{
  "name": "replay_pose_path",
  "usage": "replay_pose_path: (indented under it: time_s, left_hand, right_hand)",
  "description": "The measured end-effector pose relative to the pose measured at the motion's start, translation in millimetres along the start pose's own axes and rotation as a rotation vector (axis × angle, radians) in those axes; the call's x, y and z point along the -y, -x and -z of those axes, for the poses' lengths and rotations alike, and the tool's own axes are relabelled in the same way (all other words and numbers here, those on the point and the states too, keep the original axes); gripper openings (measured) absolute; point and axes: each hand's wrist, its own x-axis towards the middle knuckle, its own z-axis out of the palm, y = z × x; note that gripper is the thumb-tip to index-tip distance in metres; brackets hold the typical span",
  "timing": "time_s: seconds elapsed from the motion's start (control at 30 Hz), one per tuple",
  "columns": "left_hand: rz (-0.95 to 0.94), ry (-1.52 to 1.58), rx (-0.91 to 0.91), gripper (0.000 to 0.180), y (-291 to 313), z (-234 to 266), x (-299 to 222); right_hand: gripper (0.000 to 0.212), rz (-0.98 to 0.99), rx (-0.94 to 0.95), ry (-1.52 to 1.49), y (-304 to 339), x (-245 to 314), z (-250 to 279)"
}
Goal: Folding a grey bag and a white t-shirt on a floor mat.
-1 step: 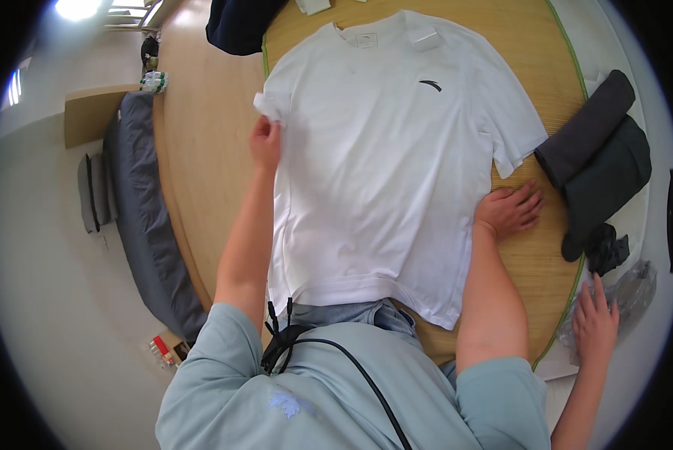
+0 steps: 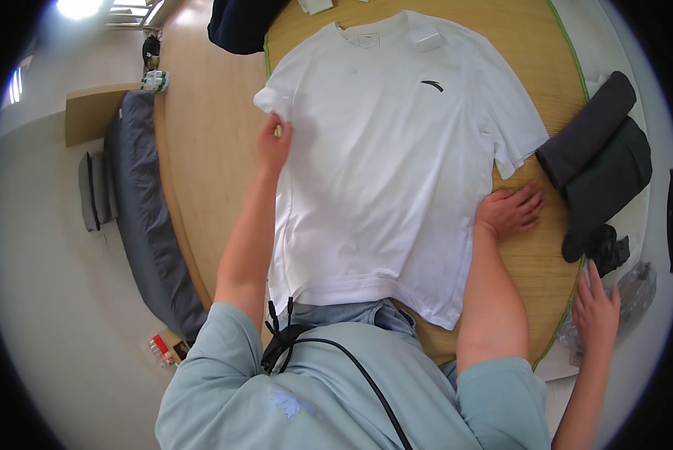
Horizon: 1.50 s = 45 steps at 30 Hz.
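Observation:
A white short-sleeved T-shirt (image 2: 374,165) with a small dark chest mark lies spread on a tan mat (image 2: 554,277), its neck at the far end. At its left sleeve hem is my left hand (image 2: 276,142), thumb and finger pinched on the cloth. My right hand (image 2: 510,210) rests flat on the mat beside the shirt's right edge, below the right sleeve, fingers spread and holding nothing. A small white tag (image 2: 426,40) lies on the shirt near the collar.
Rolled dark cloths (image 2: 595,150) lie at the right, above a black bundle (image 2: 605,247) and a clear plastic bag (image 2: 636,292). Another person's hand (image 2: 595,307) reaches in there. Dark navy cloth (image 2: 239,26) sits at the far left. A black cable (image 2: 351,360) hangs over my shirt.
My left hand has shifted slightly to the right, and the sleeve cloth by it lies less bunched. The other person's hand has moved up a little. My right hand stays put.

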Motion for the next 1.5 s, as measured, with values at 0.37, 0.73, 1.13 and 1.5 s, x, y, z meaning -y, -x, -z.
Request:
replay_pose_path:
  time_s: [0.37, 0.73, 1.13, 1.5]
  left_hand:
    - [-0.415, -0.164, 0.182, 0.015, -2, -17, -60]
    - [0.618, -0.436, -0.014, 0.070, -115, -34, -4]
    - [0.543, -0.481, 0.156, 0.061, -108, -42, -10]
    - [0.693, 0.962, -0.153, 0.029, -111, -9, 26]
  right_hand:
    - [0.051, 0.007, -0.006, 0.042, 0, -2, 1]
    - [0.049, 0.007, 0.014, 0.048, -7, 4, 10]
    - [0.053, -0.030, 0.017, 0.013, -4, -1, 8]
    - [0.052, -0.025, 0.036, 0.020, -1, 1, 5]
